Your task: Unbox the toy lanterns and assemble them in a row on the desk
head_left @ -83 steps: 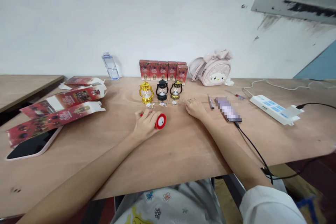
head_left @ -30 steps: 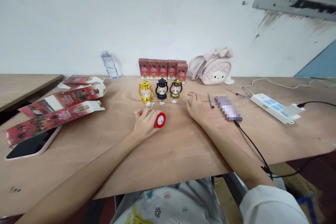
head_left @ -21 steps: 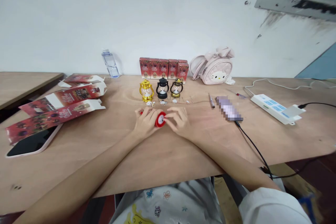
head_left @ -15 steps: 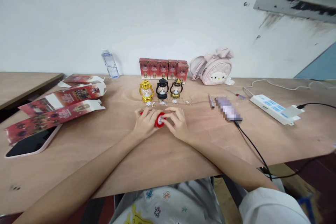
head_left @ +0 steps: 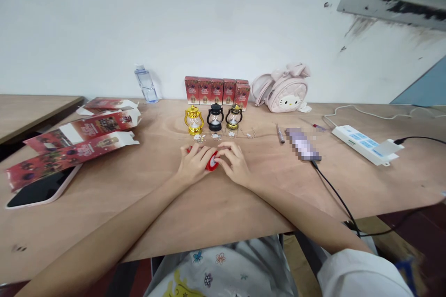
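Note:
A small red lantern (head_left: 211, 161) lies on its side in my left hand (head_left: 195, 163), whose fingers wrap round it; most of its body is hidden. Its round base, pale in the middle, faces right. The thumb and fingertips of my right hand (head_left: 235, 164) come together at that base; anything pinched there is too small to make out. Just beyond my hands stand a gold lantern (head_left: 193, 120), a black lantern (head_left: 215, 117) and a bronze-black lantern (head_left: 233, 117), all upright. Small white and metal bits (head_left: 216, 137) lie in front of them.
Several red boxes (head_left: 211, 90) stand by the wall beside a pink bag (head_left: 287, 95). Opened cartons (head_left: 83, 151) partly cover a phone (head_left: 45, 190) at left. A water bottle (head_left: 146, 84), a screwdriver (head_left: 280, 133), another phone (head_left: 302, 144) and a power strip (head_left: 365, 144) are around.
My right fingertips have shifted slightly at the base of the red lantern, and its face has turned a little. My left hand keeps its hold; everything else stays put.

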Motion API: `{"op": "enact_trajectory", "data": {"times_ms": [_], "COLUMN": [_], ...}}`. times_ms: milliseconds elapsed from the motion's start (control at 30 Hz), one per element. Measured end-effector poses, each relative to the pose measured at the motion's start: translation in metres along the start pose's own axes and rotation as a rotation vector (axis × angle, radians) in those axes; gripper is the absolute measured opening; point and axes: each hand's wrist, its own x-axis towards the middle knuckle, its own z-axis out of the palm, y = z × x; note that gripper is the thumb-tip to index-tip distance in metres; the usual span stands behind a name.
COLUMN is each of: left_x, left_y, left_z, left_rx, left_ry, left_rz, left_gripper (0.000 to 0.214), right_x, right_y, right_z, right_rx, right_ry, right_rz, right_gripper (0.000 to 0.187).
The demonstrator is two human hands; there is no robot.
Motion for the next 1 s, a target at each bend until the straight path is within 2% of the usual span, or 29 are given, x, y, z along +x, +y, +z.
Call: {"op": "enact_trajectory", "data": {"times_ms": [267, 500, 633, 700, 800, 933, 1000], "left_x": [0.0, 0.001, 0.002, 0.003, 0.002, 0.0, 0.0], "left_y": [0.001, -0.001, -0.002, -0.002, -0.003, -0.004, -0.004], "left_z": [-0.001, 0.002, 0.003, 0.003, 0.002, 0.002, 0.002], "left_rx": [0.016, 0.003, 0.01, 0.004, -0.02, -0.043, -0.042], "left_ry": [-0.034, 0.014, 0.025, 0.024, 0.031, -0.006, -0.029], "left_rz": [0.011, -0.09, -0.124, -0.116, -0.108, -0.121, -0.129], "left_gripper": [0.023, 0.029, 0.028, 0.026, 0.026, 0.025, 0.025], "right_x": [0.001, 0.0, 0.003, 0.006, 0.01, 0.01, 0.007], "right_y": [0.003, -0.005, -0.005, 0.006, 0.042, 0.099, 0.119], "right_z": [0.002, 0.002, 0.003, 0.0, -0.014, -0.053, -0.074], "right_rx": [0.004, -0.07, -0.026, -0.056, -0.186, -0.438, -0.532], "right_ry": [-0.043, -0.129, -0.017, 0.09, 0.224, 0.2, 0.162], "right_rz": [0.026, -0.074, -0.006, 0.039, 0.169, 0.523, 0.617], "right_gripper": [0.014, 0.015, 0.015, 0.015, 0.02, 0.028, 0.027]}}
